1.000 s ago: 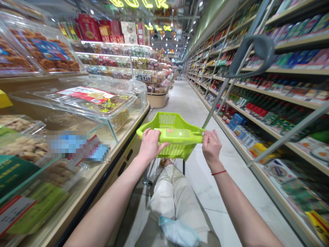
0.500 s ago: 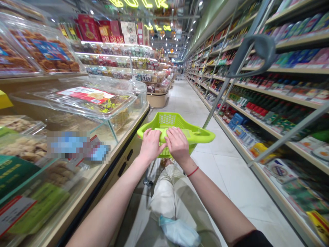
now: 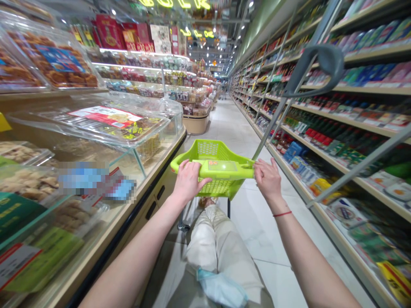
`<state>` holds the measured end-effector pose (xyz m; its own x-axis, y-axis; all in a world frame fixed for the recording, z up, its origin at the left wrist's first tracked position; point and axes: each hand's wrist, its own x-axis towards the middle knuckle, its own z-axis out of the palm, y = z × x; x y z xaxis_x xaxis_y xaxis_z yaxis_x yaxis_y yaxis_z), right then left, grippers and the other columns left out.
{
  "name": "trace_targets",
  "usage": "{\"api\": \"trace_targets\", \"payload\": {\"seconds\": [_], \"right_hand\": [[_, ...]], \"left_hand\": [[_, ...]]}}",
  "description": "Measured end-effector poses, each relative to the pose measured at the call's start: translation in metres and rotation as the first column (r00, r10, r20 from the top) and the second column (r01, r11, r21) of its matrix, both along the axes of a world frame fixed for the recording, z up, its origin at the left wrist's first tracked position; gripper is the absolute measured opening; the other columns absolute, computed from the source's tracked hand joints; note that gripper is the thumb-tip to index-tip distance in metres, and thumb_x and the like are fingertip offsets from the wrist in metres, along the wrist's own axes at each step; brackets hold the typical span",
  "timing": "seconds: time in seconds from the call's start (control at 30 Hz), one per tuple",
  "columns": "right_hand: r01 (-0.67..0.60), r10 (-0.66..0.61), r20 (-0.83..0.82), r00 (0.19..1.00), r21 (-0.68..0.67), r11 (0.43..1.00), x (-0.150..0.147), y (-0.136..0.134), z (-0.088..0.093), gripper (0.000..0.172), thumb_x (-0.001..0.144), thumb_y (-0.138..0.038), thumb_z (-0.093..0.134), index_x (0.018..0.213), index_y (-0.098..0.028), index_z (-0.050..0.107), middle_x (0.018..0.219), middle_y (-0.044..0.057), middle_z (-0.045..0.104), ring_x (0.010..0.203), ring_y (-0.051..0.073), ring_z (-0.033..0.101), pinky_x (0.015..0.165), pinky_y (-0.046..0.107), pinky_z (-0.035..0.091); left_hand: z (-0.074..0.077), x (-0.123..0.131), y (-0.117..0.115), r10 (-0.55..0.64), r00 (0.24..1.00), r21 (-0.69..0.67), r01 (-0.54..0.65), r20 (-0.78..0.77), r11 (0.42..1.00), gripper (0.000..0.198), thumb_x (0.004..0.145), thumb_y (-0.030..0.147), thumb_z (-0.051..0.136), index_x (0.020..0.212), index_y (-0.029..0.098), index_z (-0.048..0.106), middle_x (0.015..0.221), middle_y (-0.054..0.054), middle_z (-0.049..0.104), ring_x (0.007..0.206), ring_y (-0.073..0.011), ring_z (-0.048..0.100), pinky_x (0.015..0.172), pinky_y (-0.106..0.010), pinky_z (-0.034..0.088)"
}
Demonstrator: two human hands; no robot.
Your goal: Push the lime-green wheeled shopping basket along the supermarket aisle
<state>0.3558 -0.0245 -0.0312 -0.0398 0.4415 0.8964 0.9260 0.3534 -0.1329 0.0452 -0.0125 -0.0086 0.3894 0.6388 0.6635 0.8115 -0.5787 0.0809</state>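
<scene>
Head view: I am reading cropped yellow neon letters ending in "ULK"; a red-and-white label is showing print too blurred to read. The green cart is standing between counter and shelves. My left hand is grasping its handle; my right hand is resting half-curled at the right end, hold uncertain. A grey loop is standing before the shelves.

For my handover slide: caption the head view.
Left hand grips a green cart handle, right hand at its right end, in a store aisle.
</scene>
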Motion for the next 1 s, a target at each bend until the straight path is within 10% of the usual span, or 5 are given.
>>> {"api": "trace_targets", "payload": {"seconds": [0.43, 0.6, 0.77, 1.0], "right_hand": [[-0.041, 0.049, -0.193, 0.980, 0.041, 0.998, -0.088, -0.009, -0.007, 0.034, 0.101, -0.027, 0.039, 0.097, -0.015, 0.071, 0.107, 0.013, 0.075, 0.110, 0.022, 0.068, 0.112, 0.049, 0.043], [-0.050, 0.030, -0.096, 0.995, -0.209, 0.977, -0.110, 0.000, 0.012, 0.037, 0.101, -0.026, 0.038, 0.106, -0.012, 0.072, 0.121, 0.015, 0.070, 0.124, 0.024, 0.060, 0.115, 0.046, 0.039], [0.076, -0.047, 0.066, 0.997, -0.547, 0.834, -0.115, 0.014, 0.051, 0.040, 0.098, -0.020, 0.038, 0.129, -0.006, 0.061, 0.138, 0.019, 0.060, 0.132, 0.024, 0.053, 0.114, 0.037, 0.036], [0.203, -0.104, 0.176, 0.979, -0.777, 0.595, -0.118, 0.043, 0.088, 0.039, 0.099, -0.022, 0.034, 0.104, -0.010, 0.071, 0.107, 0.019, 0.073, 0.107, 0.027, 0.068, 0.091, 0.031, 0.047]], "left_hand": [[-0.001, 0.002, -0.001, 0.015, 1.000, 0.009, -0.015, 0.003, 1.000, 0.031, 0.086, 0.044, 0.064, 0.100, 0.019, 0.051, 0.093, -0.007, 0.062, 0.094, -0.0273, 0.059, 0.105, -0.047, 0.037], [-0.001, 0.002, 0.000, 0.018, 1.000, 0.023, -0.018, -0.002, 1.000, 0.029, 0.086, 0.043, 0.064, 0.099, 0.021, 0.051, 0.092, -0.006, 0.062, 0.094, -0.0267, 0.059, 0.105, -0.047, 0.038], [-0.001, 0.002, 0.000, 0.024, 1.000, 0.017, -0.024, -0.009, 1.000, 0.028, 0.086, 0.043, 0.063, 0.100, 0.021, 0.051, 0.093, -0.006, 0.062, 0.095, -0.0268, 0.060, 0.105, -0.047, 0.038], [-0.001, 0.003, -0.001, 0.031, 0.999, 0.015, -0.031, -0.021, 0.999, 0.031, 0.087, 0.045, 0.062, 0.099, 0.019, 0.051, 0.093, -0.007, 0.062, 0.096, -0.0272, 0.059, 0.106, -0.047, 0.037]]}}
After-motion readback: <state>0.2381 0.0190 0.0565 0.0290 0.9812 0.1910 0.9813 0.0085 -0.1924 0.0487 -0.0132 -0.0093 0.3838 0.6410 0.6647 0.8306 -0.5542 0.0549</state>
